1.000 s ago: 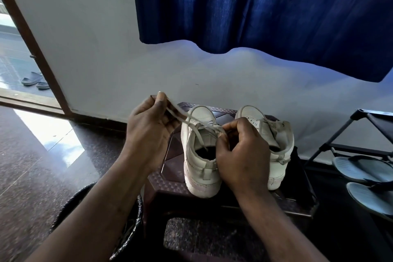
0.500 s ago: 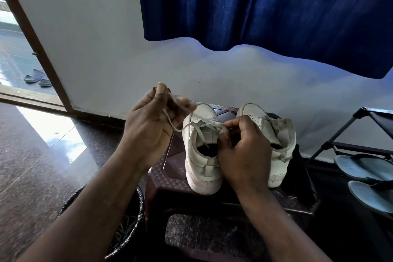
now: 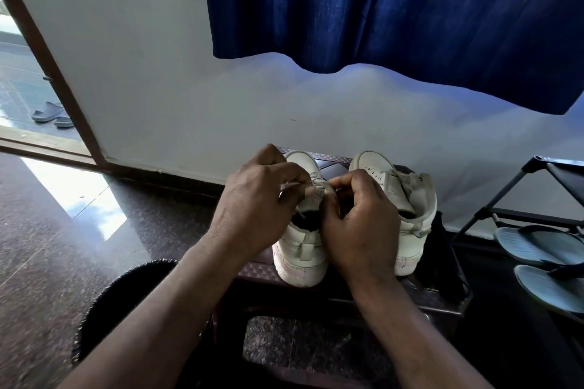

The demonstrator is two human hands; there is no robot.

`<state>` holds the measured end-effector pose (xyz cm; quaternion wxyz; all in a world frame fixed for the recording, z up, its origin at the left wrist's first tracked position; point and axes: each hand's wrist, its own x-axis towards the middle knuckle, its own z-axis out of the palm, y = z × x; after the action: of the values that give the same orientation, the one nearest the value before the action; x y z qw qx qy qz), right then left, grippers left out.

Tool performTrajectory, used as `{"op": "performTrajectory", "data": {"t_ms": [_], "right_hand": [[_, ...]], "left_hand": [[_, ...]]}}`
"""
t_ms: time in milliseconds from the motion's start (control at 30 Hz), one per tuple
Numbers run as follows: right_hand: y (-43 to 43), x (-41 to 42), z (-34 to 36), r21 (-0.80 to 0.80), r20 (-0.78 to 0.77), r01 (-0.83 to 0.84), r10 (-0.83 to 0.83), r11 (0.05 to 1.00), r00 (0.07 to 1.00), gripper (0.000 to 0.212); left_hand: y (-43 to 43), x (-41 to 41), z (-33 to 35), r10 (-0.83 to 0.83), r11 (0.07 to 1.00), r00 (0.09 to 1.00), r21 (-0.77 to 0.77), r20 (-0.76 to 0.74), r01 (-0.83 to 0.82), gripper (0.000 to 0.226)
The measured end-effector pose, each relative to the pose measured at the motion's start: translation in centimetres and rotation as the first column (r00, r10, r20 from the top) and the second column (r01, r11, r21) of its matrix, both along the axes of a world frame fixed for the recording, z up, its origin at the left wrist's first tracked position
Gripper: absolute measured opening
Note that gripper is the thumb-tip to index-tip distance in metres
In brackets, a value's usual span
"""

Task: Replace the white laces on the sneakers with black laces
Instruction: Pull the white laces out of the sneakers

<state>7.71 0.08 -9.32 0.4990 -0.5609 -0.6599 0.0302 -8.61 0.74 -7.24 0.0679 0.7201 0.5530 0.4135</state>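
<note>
Against the white wall (image 3: 151,66), under the hem of a blue curtain (image 3: 379,3), I look down over a dark speckled floor (image 3: 47,230) with a bright patch of light near the open doorway (image 3: 19,88). Just in front of me is a brown plastic stool (image 3: 333,163), and a pair of white sneakers sits on it side by side, toes toward the wall and heels toward me. To my right there is a black shoe rack (image 3: 537,167) holding grey sandals (image 3: 537,246). Low on my left I see the rim of a dark woven basket (image 3: 120,290). A dark bundle (image 3: 441,249) lies on the stool touching the outer side of the right sneaker (image 3: 410,230); I cannot tell what it is. Both my hands are over the left sneaker (image 3: 300,253), close together at the top of its tongue. My left hand (image 3: 252,208) is curled, thumb and fingers pinching the white lace (image 3: 319,189) from the left. My right hand (image 3: 360,224) is curled too, its thumb and forefinger pinching the same lace from the right, just above the shoe's opening. The right sneaker is laced in white as well. Outside the doorway a pair of slippers (image 3: 50,113) rests on the tiles.
</note>
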Motion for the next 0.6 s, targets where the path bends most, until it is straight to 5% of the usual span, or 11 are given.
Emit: {"op": "performTrajectory", "data": {"t_ms": [67,133,167,233,300,367,467,500,600], "right_hand": [[0.0,0.0,0.0,0.005,-0.006,-0.001,0.001,1.0,1.0,0.011],[-0.1,0.0,0.0,0.008,0.005,0.009,-0.009,1.0,1.0,0.01],[-0.1,-0.1,0.0,0.01,0.009,0.013,-0.013,1.0,1.0,0.01],[-0.1,-0.2,0.1,0.009,0.011,0.017,-0.017,1.0,1.0,0.009],[-0.1,-0.2,0.1,0.011,0.008,0.015,-0.015,1.0,1.0,0.008],[-0.1,-0.2,0.1,0.015,0.005,0.011,-0.011,1.0,1.0,0.008],[-0.1,-0.1,0.1,0.011,0.006,0.01,-0.01,1.0,1.0,0.009],[-0.1,-0.1,0.1,0.007,0.007,0.01,-0.011,1.0,1.0,0.009],[0.0,-0.1,0.0,0.006,0.009,0.011,-0.011,1.0,1.0,0.01]], "left_hand": [[0.4,0.4,-0.2,0.0,0.994,0.95,-0.104,0.314,0.034,0.005],[0.3,0.5,0.4,-0.018,0.956,0.616,-0.167,0.787,0.241,0.011],[0.1,0.5,0.9,0.005,0.932,0.422,-0.157,0.906,0.326,0.014],[-0.1,0.2,1.4,0.089,0.92,0.272,-0.184,0.958,0.346,0.024],[0.3,-0.3,1.2,0.143,0.936,0.245,-0.212,0.959,0.282,0.028],[0.8,-0.6,0.9,0.14,0.957,0.312,-0.21,0.94,0.203,0.024],[0.5,-0.8,0.6,0.042,0.984,0.815,-0.165,0.579,0.067,0.01],[0.4,-0.6,0.4,0.008,0.987,0.909,-0.149,0.417,0.06,0.008],[0.0,-0.1,0.2,-0.01,0.995,0.999,-0.099,0.042,0.014,0.006]]}}
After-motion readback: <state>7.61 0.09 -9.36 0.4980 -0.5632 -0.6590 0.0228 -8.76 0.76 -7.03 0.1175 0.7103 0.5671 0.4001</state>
